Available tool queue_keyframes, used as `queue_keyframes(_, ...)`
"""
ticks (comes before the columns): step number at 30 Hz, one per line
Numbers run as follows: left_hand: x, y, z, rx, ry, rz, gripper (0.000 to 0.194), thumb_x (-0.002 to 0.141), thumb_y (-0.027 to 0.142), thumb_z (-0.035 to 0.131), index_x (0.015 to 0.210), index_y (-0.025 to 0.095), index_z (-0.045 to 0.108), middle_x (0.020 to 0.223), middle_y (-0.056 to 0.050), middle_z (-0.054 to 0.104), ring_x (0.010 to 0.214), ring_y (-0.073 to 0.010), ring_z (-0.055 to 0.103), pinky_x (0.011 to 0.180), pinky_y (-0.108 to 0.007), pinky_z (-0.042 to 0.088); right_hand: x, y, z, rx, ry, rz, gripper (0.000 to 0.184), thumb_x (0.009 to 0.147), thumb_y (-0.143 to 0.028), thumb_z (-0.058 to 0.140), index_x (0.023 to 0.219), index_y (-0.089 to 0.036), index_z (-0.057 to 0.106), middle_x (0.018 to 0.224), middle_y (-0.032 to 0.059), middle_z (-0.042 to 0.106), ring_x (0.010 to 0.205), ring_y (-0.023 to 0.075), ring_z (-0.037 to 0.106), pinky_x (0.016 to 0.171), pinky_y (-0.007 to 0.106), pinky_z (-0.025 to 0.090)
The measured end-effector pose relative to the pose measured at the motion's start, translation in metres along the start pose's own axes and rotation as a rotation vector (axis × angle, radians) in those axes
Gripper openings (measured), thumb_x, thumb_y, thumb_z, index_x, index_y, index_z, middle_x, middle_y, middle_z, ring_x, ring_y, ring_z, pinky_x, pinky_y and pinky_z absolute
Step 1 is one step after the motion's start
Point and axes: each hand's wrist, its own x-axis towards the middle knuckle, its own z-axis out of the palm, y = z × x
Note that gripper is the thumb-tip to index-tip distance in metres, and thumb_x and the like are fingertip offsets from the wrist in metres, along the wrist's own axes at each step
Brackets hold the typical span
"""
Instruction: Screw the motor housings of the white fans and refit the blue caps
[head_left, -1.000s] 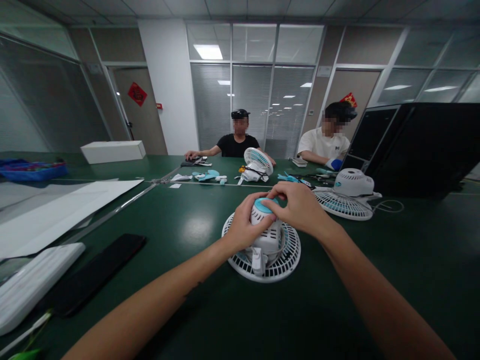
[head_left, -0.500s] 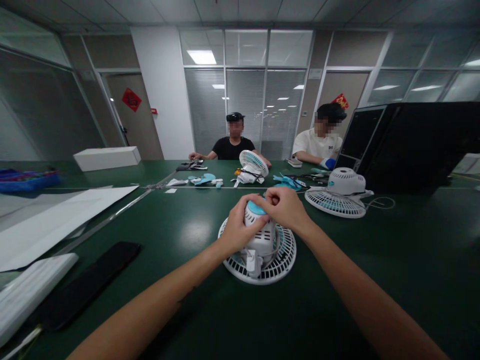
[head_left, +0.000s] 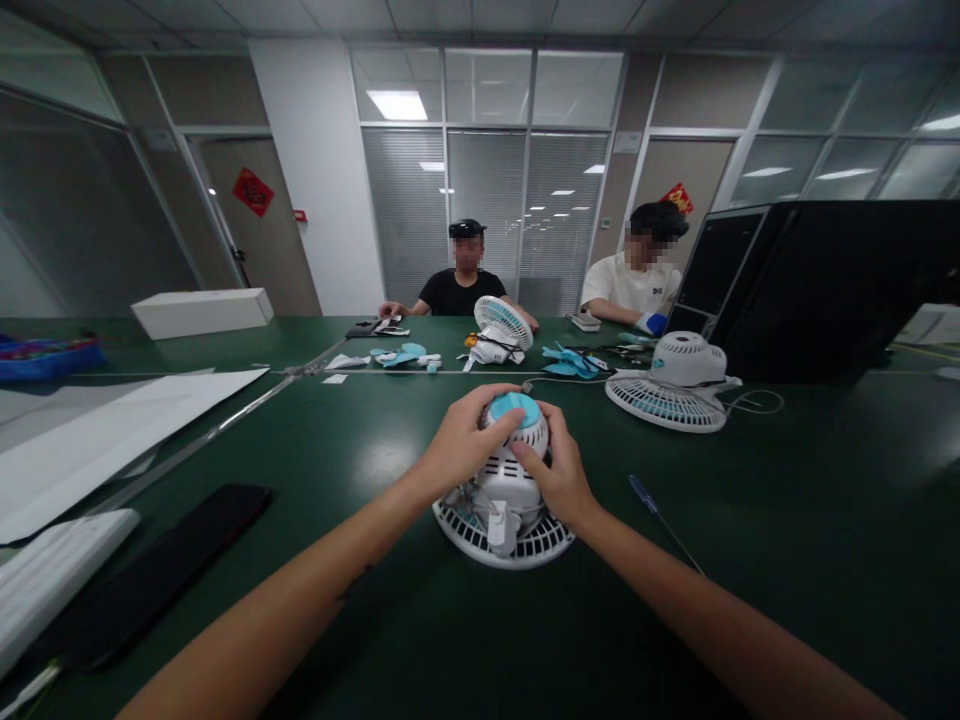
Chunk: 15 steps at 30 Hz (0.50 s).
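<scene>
A white fan [head_left: 516,488] with a light-blue knob [head_left: 514,406] on top of its motor housing rests grille-down on the green table in front of me. My left hand [head_left: 471,438] wraps the housing's left side, its thumb across the knob. On the right side my right hand [head_left: 559,464] grips the housing, thumb on the vented shell. Fingers of both hands curl behind the housing and are partly hidden. A screwdriver [head_left: 651,502] with a blue handle lies on the table to the right, its shaft partly behind my right forearm.
Another fan [head_left: 667,385] lies face-down at right, before a large black monitor [head_left: 832,290]. Farther back are a tilted fan [head_left: 501,330] and blue fan blades [head_left: 571,361]. Two people sit across the table. White sheets [head_left: 142,430] and a dark flat object [head_left: 161,575] lie left.
My right hand has moved from above the knob down to the housing's right side. My left thumb has shifted up onto the knob. The screwdriver now shows on the table at right.
</scene>
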Motion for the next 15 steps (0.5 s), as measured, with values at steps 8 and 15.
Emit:
queue_keyframes(8, -0.0014, 0.0017, -0.0092, 0.345, -0.019, 0.167, 0.042, 0.094, 0.03, 0.043, 0.13, 0.018, 0.061, 0.13, -0.012, 0.051, 0.125, -0.029, 0.046, 0.111, -0.05, 0.033, 0.0004, -0.0019, 0.0013, 0.014, 0.006, -0.002, 0.049, 0.082, -0.051, 0.061, 0.118, -0.021, 0.047, 0.11, 0.0088, 0.061, 0.099, 0.025, 0.059, 0.087, 0.039, 0.048)
queue_keyframes(15, -0.0052, 0.011, -0.0084, 0.588, -0.013, 0.268, 0.042, 0.096, 0.027, 0.039, 0.133, 0.019, 0.058, 0.116, -0.01, 0.058, 0.11, -0.0276, 0.049, 0.099, -0.046, 0.039, 0.0004, -0.0005, 0.0025, 0.026, 0.021, -0.002, 0.05, 0.083, -0.05, 0.06, 0.12, -0.02, 0.046, 0.113, 0.0101, 0.06, 0.1, 0.0251, 0.059, 0.089, 0.041, 0.048)
